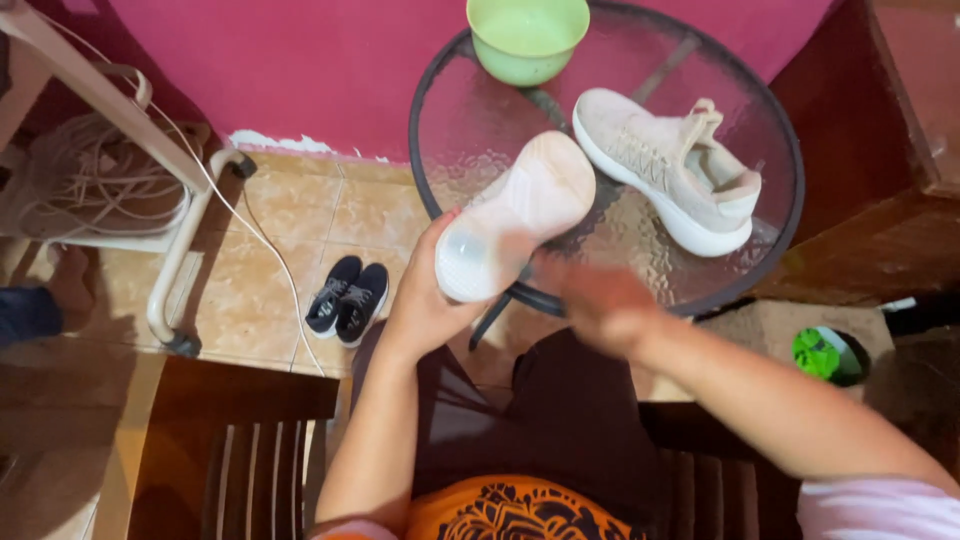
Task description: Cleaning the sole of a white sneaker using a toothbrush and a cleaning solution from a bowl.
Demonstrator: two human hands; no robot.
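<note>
Here, cleaning a pale sneaker's sole.
Left hand gripping heel; right hand blurred, grip unclear; steadier hold needed.

magenta wall, tan tiled floor, round glass table, dark wooden chair.

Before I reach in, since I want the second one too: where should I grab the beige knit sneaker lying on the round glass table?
Probably the heel collar of the beige knit sneaker, coming from the right. It stands upright on its sole, toe pointing toward the green bowl, and the open heel end faces the round glass table's near right rim.
</note>
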